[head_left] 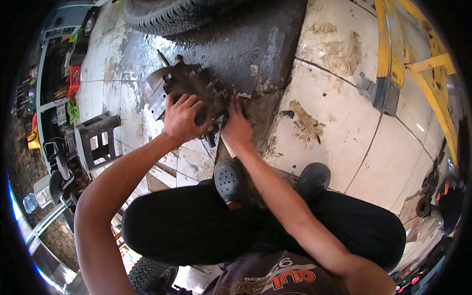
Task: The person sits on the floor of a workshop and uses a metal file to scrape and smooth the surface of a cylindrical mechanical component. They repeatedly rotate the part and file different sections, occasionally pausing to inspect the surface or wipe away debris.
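A dark, greasy metal engine part point(189, 83) with a protruding shaft lies on the wet tiled floor at the upper centre. My left hand point(183, 118) rests on its near side, fingers spread over the casing. My right hand point(237, 127) touches the part's lower right edge, fingers pointing up at it. Whether either hand grips anything small is hidden. I squat over it, black trousers and dark clogs point(231, 179) below the hands.
A large tyre point(167, 14) lies at the top. A dark plastic stool point(98, 140) stands on the left beside shelves of tools. A yellow metal frame point(393, 44) runs along the upper right. An oily dark patch point(246, 44) spreads behind the part.
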`<state>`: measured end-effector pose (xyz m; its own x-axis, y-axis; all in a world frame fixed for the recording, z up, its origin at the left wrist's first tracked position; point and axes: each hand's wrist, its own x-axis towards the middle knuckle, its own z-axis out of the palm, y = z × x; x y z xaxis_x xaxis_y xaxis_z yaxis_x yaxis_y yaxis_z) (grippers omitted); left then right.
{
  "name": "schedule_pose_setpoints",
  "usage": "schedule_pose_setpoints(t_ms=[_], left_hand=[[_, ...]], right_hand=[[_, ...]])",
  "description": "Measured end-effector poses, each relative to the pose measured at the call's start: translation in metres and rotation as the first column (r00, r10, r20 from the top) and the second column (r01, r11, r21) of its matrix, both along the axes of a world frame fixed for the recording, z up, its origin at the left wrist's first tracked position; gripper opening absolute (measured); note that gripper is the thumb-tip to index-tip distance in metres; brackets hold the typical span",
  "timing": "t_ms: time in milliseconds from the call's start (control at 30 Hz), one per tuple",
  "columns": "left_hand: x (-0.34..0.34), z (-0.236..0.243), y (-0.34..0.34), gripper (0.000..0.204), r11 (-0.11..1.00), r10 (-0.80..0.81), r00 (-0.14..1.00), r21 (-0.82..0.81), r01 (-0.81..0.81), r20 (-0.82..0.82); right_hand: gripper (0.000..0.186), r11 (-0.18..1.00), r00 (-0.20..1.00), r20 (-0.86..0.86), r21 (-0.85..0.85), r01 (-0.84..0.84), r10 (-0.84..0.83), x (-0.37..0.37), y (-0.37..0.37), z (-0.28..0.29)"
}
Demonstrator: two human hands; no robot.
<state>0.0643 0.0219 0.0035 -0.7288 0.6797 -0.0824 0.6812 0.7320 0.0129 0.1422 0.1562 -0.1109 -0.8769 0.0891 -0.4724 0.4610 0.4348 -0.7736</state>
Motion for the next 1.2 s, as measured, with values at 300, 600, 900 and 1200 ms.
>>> schedule_pose_setpoints(t_ms=[300, 600, 900, 1200], left_hand=[[0.001, 0.0, 0.004, 0.029, 1.0, 0.01, 1.0, 0.022, -0.009, -0.021], [0.007, -0.007, -0.001, 0.028, 0.991, 0.111, 0.991, 0.082, -0.105, -0.076], [0.027, -0.009, 0.004, 0.037, 0.943, 0.332, 0.908, 0.087, -0.321, -0.253], [0.022, -0.016, 0.014, 0.033, 0.923, 0.385, 0.89, 0.103, -0.371, -0.243]], right_hand=[[0.083, 0.992, 0.976, -0.18, -0.059, 0.112, -0.121, 0.006, -0.005, -0.007], [0.083, 0.996, 0.99, -0.113, -0.021, 0.086, -0.088, 0.009, -0.004, 0.006], [0.085, 0.998, 0.999, 0.009, 0.042, -0.046, 0.046, 0.003, -0.005, 0.024], [0.082, 0.987, 0.99, -0.097, 0.131, -0.092, 0.106, 0.005, 0.003, -0.008]])
